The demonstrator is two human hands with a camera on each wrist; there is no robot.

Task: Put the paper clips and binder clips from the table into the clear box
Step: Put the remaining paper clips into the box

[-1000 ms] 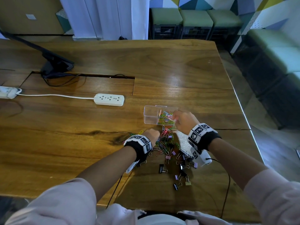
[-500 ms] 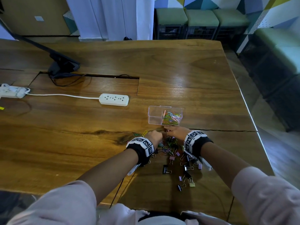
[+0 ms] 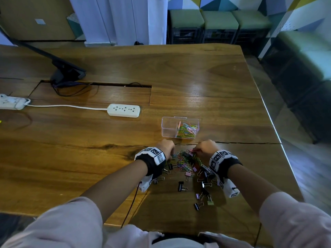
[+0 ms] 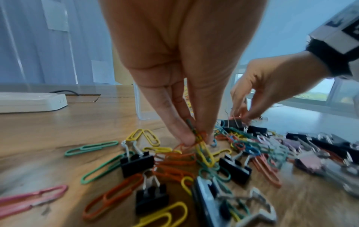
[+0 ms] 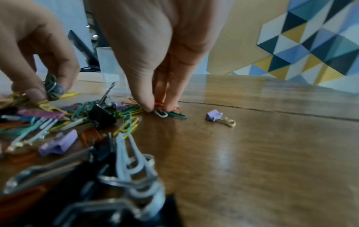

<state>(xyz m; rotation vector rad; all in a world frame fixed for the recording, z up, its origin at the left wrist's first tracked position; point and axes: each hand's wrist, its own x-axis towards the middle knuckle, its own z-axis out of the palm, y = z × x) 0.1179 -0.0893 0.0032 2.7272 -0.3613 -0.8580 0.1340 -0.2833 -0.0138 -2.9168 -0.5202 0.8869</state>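
A clear box (image 3: 169,129) with coloured paper clips in its right half stands on the wooden table (image 3: 197,83). Just in front of it lies a heap of coloured paper clips (image 3: 184,161) and black and lilac binder clips (image 3: 180,186). Both hands are down on the far edge of that heap. My left hand (image 3: 166,147) pinches a bunch of paper clips (image 4: 198,136) between thumb and fingers. My right hand (image 3: 204,147) pinches orange paper clips (image 5: 160,105) against the table. A lone lilac binder clip (image 5: 214,115) lies to the right of it.
A white power strip (image 3: 124,110) with its cable lies left of the box, a second strip (image 3: 10,102) at the far left. A black monitor stand (image 3: 67,72) and a cable slot are behind. The table's right edge (image 3: 279,138) is close to the right hand.
My right hand has come back from over the clear box down to the heap and now pinches clips there. The left hand has stayed at the heap's left side.
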